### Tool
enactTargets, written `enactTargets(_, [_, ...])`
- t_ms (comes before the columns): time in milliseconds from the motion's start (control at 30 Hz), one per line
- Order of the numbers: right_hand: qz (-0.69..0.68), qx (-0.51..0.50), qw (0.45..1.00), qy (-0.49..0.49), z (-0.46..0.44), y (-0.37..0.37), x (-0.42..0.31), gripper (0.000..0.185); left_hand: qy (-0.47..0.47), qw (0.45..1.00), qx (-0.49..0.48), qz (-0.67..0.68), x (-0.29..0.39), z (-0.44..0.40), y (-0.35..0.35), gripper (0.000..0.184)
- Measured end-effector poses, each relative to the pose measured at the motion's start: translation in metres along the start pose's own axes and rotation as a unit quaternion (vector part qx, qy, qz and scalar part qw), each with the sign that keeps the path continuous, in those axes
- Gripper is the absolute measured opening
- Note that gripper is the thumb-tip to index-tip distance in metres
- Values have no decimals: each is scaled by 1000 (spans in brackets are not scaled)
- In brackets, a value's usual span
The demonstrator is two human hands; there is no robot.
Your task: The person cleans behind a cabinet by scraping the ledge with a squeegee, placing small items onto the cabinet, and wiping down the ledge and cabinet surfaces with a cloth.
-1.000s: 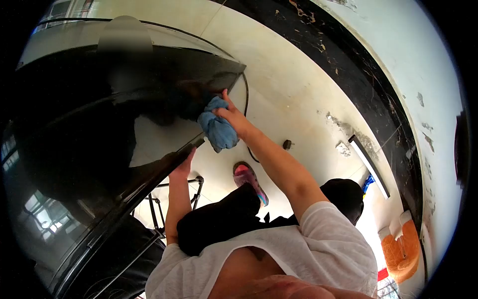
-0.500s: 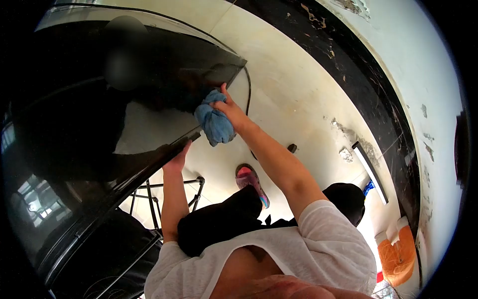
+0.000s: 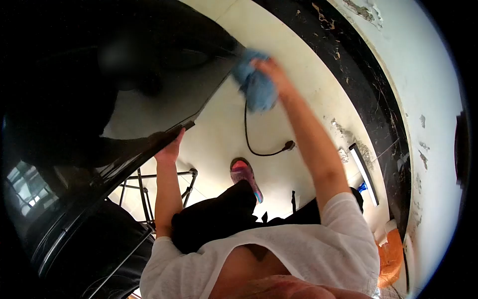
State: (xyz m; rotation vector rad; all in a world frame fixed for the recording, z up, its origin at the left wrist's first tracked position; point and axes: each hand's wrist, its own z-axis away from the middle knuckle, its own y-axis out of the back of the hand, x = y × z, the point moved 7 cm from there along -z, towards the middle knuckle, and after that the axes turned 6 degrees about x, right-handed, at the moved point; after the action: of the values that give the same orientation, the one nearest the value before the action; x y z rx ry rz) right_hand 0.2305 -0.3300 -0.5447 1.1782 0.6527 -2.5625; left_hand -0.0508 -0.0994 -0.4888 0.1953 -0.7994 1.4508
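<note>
A bunched blue cloth is in my right hand, whose fingers are closed on it. Hand and cloth are smeared by motion, at the far right corner of a large glossy black panel. The panel is tilted and mirrors light and dark shapes. My left hand grips its near edge close to the near corner, thumb up along the rim. The other left fingers are largely hidden by the panel.
A black cord with a plug lies on the pale floor. Thin black metal legs stand below the panel. A white-and-black strip and an orange object are near the wall at right. My shoe is on the floor.
My right hand has carried the cloth up and right, from the panel's side edge to its far corner. The cord's plug has come into fuller view. My left hand stays on the near edge.
</note>
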Motion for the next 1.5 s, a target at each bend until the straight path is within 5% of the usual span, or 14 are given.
enactTargets(67, [14, 80, 990, 113, -33, 43, -49, 65, -15, 1000, -17, 16, 5, 3, 6, 50])
enactTargets(100, [131, 144, 965, 175, -34, 58, -87, 65, -14, 1000, -11, 19, 5, 9, 6, 50])
enactTargets(167, [272, 79, 920, 272, -72, 67, -110, 62, -29, 997, 55, 43, 10, 25, 12, 48])
enactTargets(233, [624, 202, 675, 338, -122, 86, -73, 63, -30, 997, 66, 24, 10, 31, 41, 49])
enactTargets(300, [715, 207, 624, 238, -97, 60, -58, 63, -27, 997, 68, 32, 7, 43, 53, 58])
enactTargets(433, [652, 150, 646, 368, -91, 31, -31, 56, -42, 991, 130, -8, 3, 74, 72, 62])
enactTargets(467, [648, 124, 680, 319, -87, 24, -18, 57, -42, 990, 133, -4, 2, 80, 75, 62])
enactTargets(700, [623, 141, 695, 329, -20, 22, -1, 54, -49, 993, 108, 0, -4, 99, 79, 57])
enactTargets(1067, [628, -60, 687, 360, 88, 59, 63, 45, -34, 997, 49, -52, -37, 103, 42, 57])
enactTargets(1133, [611, 5, 692, 383, 78, 98, 39, 49, -31, 997, 34, -61, -38, 105, 43, 58])
enactTargets(1233, [662, 163, 674, 285, 52, 169, -8, 53, -17, 998, 38, -45, -44, 109, 52, 57])
enactTargets(1367, [630, 276, 640, 343, 17, 190, -24, 55, 12, 999, 31, -12, -57, 117, 65, 56])
enactTargets(1500, [627, 99, 702, 324, 54, 109, 37, 48, 15, 1000, 13, -9, -60, 116, 63, 56])
